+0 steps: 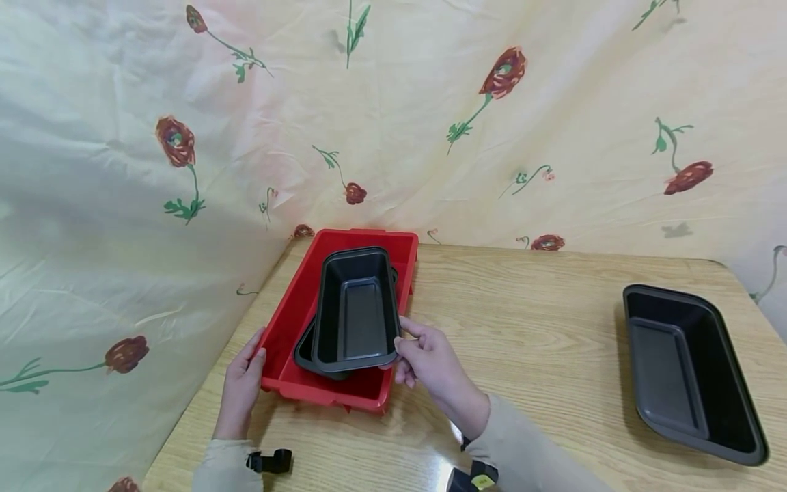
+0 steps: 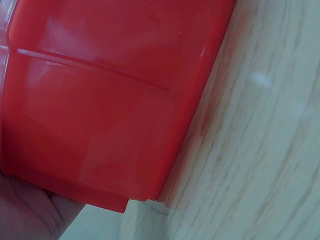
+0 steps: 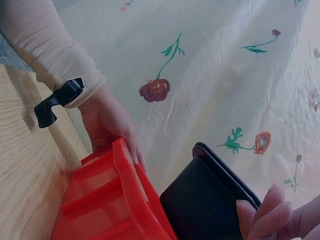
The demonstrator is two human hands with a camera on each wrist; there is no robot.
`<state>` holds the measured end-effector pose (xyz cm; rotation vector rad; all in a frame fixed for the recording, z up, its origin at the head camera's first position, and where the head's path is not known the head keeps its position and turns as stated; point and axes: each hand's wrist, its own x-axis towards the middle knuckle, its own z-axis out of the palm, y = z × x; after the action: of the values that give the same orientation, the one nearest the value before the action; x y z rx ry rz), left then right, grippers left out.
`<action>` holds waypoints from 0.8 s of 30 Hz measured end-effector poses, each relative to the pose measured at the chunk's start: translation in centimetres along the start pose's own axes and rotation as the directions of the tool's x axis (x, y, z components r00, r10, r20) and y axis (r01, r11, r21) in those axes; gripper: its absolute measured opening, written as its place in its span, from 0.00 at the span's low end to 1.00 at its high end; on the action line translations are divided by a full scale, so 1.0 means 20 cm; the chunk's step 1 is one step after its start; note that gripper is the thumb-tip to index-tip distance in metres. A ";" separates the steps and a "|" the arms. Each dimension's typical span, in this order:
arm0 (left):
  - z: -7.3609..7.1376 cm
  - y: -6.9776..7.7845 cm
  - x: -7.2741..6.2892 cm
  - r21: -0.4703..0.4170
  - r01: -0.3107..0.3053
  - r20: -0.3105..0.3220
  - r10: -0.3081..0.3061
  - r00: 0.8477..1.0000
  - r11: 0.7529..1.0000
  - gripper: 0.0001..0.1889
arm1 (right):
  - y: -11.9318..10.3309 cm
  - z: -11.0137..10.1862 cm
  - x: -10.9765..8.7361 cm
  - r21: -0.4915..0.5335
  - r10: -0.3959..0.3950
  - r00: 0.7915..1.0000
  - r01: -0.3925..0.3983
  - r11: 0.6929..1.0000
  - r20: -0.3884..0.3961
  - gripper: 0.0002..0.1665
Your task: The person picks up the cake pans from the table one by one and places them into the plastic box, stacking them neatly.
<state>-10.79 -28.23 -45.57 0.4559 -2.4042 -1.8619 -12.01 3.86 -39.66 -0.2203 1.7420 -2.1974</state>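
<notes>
A dark loaf pan (image 1: 361,316) is held over the red tray (image 1: 316,393) by my right hand (image 1: 441,369), which pinches the rim at the pan's near right corner, thumb on top. In the right wrist view the loaf pan (image 3: 200,200) shows its outer side, tilted above the tray's edge. Beneath it, a second dark pan (image 1: 305,350) lies inside the tray, mostly hidden. My left hand (image 1: 241,386) grips the tray's left rim near the front corner. The left wrist view shows the tray's red wall (image 2: 110,120) with part of that hand under its edge.
Another dark loaf pan (image 1: 669,372) sits on the right side of the wooden table (image 1: 522,328). A flower-patterned cloth (image 1: 393,116) hangs behind the table and along its left side, close to the tray.
</notes>
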 end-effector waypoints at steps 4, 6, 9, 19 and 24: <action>0.00 -0.01 0.00 0.004 0.010 -0.007 -0.010 1.000 1.000 0.26 | 0.01 0.02 0.01 -0.002 -0.006 1.000 0.006 1.000 -0.001 0.31; 0.01 -0.01 0.00 0.007 0.008 -0.012 -0.007 1.000 1.000 0.26 | 0.02 0.02 0.02 -0.007 -0.001 1.000 0.001 1.000 -0.007 0.31; 0.01 -0.01 0.00 0.005 -0.009 -0.011 0.009 1.000 1.000 0.26 | 0.02 0.04 0.02 -0.011 0.012 1.000 -0.012 1.000 -0.021 0.31; 0.00 -0.01 0.00 0.005 -0.037 -0.005 0.037 0.999 0.999 0.26 | 0.04 0.07 0.02 0.027 0.054 0.998 -0.054 0.998 -0.018 0.32; 0.00 -0.01 0.00 0.014 -0.025 -0.008 0.025 1.000 1.000 0.26 | 0.05 0.08 0.03 0.038 0.061 0.998 -0.061 0.997 -0.016 0.33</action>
<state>-10.81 -28.25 -45.82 0.4317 -2.4080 -1.8311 -11.84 2.06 -40.32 -0.1381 1.6922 -2.1921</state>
